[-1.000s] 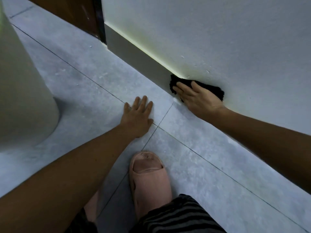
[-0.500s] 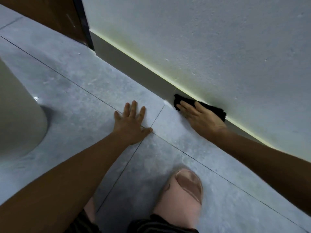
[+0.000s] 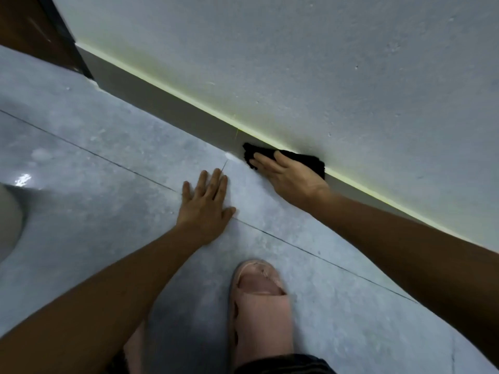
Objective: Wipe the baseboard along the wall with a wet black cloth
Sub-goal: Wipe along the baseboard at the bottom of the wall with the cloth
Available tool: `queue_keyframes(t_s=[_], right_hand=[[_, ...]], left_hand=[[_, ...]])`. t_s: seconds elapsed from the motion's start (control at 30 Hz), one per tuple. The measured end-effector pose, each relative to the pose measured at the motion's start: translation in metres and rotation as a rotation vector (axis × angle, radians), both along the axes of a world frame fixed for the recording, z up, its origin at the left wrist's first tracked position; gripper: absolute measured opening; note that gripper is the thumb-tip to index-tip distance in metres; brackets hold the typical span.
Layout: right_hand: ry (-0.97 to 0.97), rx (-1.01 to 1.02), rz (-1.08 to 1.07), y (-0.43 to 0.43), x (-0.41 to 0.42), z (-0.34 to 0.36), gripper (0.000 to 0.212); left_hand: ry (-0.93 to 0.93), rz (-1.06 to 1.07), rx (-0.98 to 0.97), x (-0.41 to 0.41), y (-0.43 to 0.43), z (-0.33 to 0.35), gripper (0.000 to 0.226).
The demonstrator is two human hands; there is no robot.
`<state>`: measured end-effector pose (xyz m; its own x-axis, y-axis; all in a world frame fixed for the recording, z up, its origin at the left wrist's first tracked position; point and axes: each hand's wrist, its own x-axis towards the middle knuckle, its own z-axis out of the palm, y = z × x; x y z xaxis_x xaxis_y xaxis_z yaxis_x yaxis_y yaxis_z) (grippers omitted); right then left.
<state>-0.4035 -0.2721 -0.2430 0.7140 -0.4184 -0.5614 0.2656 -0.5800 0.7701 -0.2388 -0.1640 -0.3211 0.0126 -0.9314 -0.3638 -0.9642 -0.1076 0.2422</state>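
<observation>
A grey baseboard point(image 3: 167, 103) runs diagonally along the foot of the pale wall, from the upper left down to the right. My right hand point(image 3: 289, 176) presses a black cloth point(image 3: 305, 159) flat against the baseboard near the middle of the view; the cloth sticks out past my fingertips and behind my knuckles. My left hand point(image 3: 206, 209) lies palm down on the grey floor tile just left of it, fingers spread, holding nothing.
A pink slipper on my foot point(image 3: 259, 300) stands on the tiles below my hands. A dark brown door frame point(image 3: 40, 33) ends the baseboard at the upper left. A pale rounded object point(image 3: 8, 220) sits at the left edge. Thin grout lines cross the floor.
The view has shifted, and my foot has stepped forward to the right. My right hand still presses the cloth on the baseboard, at about the same spot by the tile joint; my left hand stays planted.
</observation>
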Motion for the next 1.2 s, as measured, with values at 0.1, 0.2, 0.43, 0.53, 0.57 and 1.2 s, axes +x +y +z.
queue_keyframes(t_s=[0.1,0.2,0.43,0.53,0.57,1.2], right_hand=[[-0.003,-0.018,-0.026,0.003,-0.029,0.005,0.06],[-0.084,-0.017,-0.042,0.002,-0.017,0.007,0.059],[-0.195,0.046,-0.062,-0.001,0.056,-0.006,0.057],[-0.125,0.023,-0.062,0.001,0.029,-0.013,0.059],[-0.102,0.021,-0.066,0.003,0.014,-0.014,0.058],[-0.168,0.072,-0.177,0.011,-0.052,0.0,0.061]], left_hand=[[-0.007,0.041,-0.004,-0.006,-0.001,-0.002,0.079],[-0.017,0.049,-0.03,-0.005,0.0,-0.006,0.082],[-0.038,0.052,-0.025,-0.007,0.0,-0.006,0.083],[-0.05,0.041,-0.02,-0.006,0.0,-0.005,0.083],[-0.053,0.044,-0.016,-0.006,-0.001,-0.004,0.083],[-0.062,-0.071,0.062,-0.055,0.0,0.002,0.071]])
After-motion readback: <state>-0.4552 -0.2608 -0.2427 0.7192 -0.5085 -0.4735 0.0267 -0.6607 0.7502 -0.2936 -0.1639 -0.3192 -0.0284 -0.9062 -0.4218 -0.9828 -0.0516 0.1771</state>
